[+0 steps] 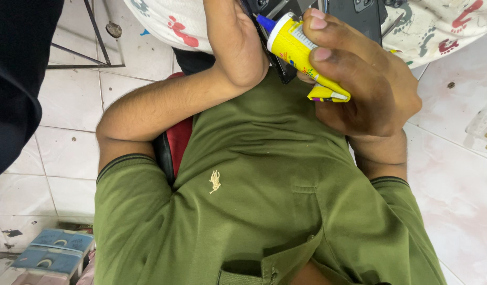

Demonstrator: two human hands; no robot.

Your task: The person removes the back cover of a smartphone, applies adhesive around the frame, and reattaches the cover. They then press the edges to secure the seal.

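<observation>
the right hand (359, 79) is clamped around a small yellow glue tube (301, 55), fingers wrapped over its body and the crimped end poking out below the fingers. the tube has a white collar and a blue nozzle, and it tilts so the nozzle points up and away from the green polo shirt (264, 184) toward a dark phone-like device (354, 16) at the top edge of the view. the tube sits just above the shirt's chest, between the two hands.

the left hand (235, 42) rises just beside the tube on its other side, palm edge facing the camera; its fingers run out of view at the top, so i cannot tell whether they are apart or closed on anything. a thin black piece (277, 66) shows between this hand and the tube, touching or nearly touching the tube's side.

beyond the shirt lies a white cloth with coloured hand and foot prints (444, 26), spread under the dark device. a white tiled floor (69, 105) surrounds the shirt on both sides, and blue-topped boxes (56, 250) sit near the shirt's left sleeve.
</observation>
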